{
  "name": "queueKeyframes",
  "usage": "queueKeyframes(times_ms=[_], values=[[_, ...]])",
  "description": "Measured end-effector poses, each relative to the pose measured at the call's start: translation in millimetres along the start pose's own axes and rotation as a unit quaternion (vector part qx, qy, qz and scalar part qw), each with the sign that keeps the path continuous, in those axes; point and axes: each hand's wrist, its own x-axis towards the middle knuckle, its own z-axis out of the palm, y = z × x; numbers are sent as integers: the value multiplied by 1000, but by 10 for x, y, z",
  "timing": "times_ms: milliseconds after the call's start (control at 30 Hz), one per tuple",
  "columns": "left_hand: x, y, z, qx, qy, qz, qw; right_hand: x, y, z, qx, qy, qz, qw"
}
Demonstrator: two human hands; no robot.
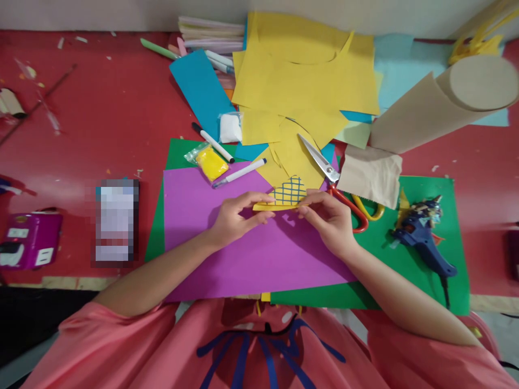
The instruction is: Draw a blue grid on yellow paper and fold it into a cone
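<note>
Between my two hands is a small yellow paper piece [288, 191] with a blue criss-cross grid and a folded strip along its lower edge. My left hand [239, 216] pinches the strip's left end between thumb and fingers. At the other end, my right hand [330, 219] grips the strip the same way. Both hands are above a purple sheet [227, 265], which lies over a green sheet [324, 296]. Close to my right hand lie scissors [330, 173] with red and yellow handles. A capped marker [243, 173] rests beyond my left hand.
Yellow sheets [300, 81] and a blue strip [203, 89] lie at the back. A second marker [214, 143] and a yellow clay packet [211, 163] are left of centre. On the right are a glue gun [425, 243] and a tall paper roll [430, 108]. A phone [116, 221] lies left.
</note>
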Motion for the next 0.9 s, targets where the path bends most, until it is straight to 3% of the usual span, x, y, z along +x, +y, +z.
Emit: queueKeyframes(times_ms=[433,900], values=[[1,30,-4,-22,10,10,1000,3,-5,-4,35,1,37,999],[-17,37,5,-48,28,-53,997,26,-15,-7,61,41,67,995]])
